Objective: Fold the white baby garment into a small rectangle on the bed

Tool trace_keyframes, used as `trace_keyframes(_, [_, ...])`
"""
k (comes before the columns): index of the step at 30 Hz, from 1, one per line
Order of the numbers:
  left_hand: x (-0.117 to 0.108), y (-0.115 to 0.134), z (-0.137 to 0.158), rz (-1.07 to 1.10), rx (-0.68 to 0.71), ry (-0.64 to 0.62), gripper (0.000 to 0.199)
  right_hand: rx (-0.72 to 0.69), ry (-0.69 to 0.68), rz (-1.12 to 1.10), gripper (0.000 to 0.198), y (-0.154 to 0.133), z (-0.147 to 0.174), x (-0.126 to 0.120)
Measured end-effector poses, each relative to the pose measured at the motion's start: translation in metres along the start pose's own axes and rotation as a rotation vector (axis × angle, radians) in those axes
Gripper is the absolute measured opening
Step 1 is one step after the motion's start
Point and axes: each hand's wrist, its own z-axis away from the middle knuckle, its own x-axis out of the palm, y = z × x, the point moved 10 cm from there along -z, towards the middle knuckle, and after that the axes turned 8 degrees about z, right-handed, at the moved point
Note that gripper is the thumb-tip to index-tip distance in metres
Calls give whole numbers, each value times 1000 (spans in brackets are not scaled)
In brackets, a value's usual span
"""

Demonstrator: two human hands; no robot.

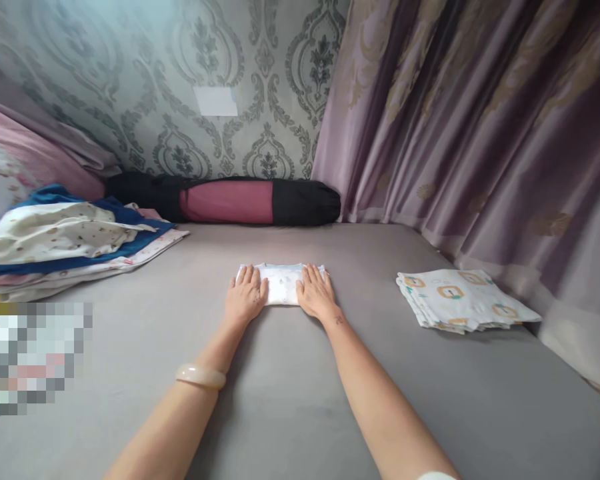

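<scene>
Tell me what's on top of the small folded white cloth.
The left hand and right hand rest on the folded cloth, one at each end. Its middle shows between them; the parts under the hands are covered.

The folded cloth (281,288) is coloured white and edged pale blue, the sheet (290,407) coloured grey. The stack (463,298) is printed orange and green on white. The wallpaper (267,87) is scrolled dark grey, the curtain (405,120) patterned gold on purple, the roll (226,202) coloured maroon and black.
</scene>
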Motion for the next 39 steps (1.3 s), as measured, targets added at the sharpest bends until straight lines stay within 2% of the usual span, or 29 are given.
trace_keyframes(4, [-3, -1, 1, 15, 3, 17, 51, 6, -19, -14, 59, 3, 0, -1])
trace_keyframes(9, [-20, -8, 4, -26, -11, 163, 48, 102, 23, 25, 61, 21, 2, -7])
trace_keyframes(14, [1, -19, 0, -35, -50, -73, 53, 141, -13, 11, 62, 31, 1, 0])
trace_keyframes(17, [7, -22, -1, -45, -79, -140, 56, 147, -14, 1, 62, 32, 0, 3])
trace_keyframes(22, [9, -23, -1, -11, -103, -163, 55, 148, -13, -8, 63, 33, -1, 3])
trace_keyframes(26, [-2, -29, -3, 61, -121, -53, 50, 141, 25, -25, 57, 33, 0, -9])
trace_keyframes(28, [-14, -41, -3, 75, -189, 48, 47, 229, 88, -32, 51, 43, 4, -23])
trace_keyframes(30, [-28, -56, 0, 57, -300, 148, 46, 375, 143, -36, 44, 59, 10, -35])
trace_keyframes(32, [-35, -69, 5, 44, -407, 191, 47, 490, 142, -55, 41, 72, 16, -40])
trace_keyframes(35, [-31, -77, 9, 78, -494, 139, 50, 522, 42, -102, 41, 80, 16, -34])
trace_keyframes(39, [-23, -77, 8, 102, -524, 57, 54, 464, -57, -122, 43, 74, 12, -25])
